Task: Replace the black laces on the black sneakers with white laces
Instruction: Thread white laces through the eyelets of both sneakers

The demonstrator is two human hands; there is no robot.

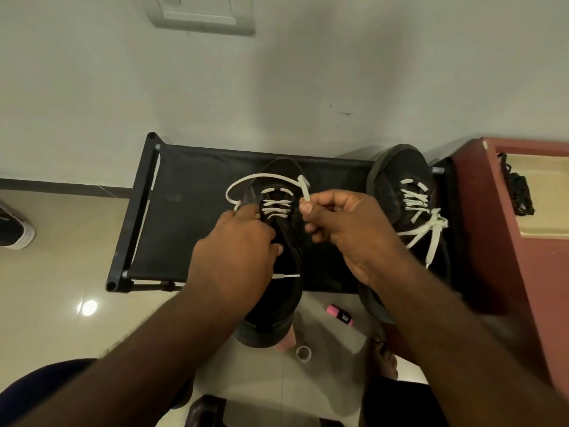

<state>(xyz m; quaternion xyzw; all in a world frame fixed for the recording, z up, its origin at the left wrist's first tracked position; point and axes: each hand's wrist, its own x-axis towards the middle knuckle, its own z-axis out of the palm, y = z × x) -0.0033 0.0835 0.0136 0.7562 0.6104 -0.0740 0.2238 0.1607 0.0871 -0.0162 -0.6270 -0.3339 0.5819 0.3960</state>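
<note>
A black sneaker (278, 291) lies in the middle of a black fabric rack (184, 217), its heel hanging over the front edge. A white lace (264, 177) crosses its lower eyelets and loops out over the toe. My left hand (237, 254) rests on the shoe's left side and grips the left run of that lace. My right hand (348, 229) pinches the other lace end between thumb and forefinger, above the shoe's right side. A second black sneaker (397, 186) with a knotted white lace (429, 226) stands on the rack's right end.
Black laces (520, 192) lie heaped on a cream surface inside a red-brown frame (505, 241) at the right. On the tiled floor lie a pink highlighter (338, 315) and a tape roll (304, 353). A bare foot (385, 359) stands nearby. Another shoe (15, 229) sits far left.
</note>
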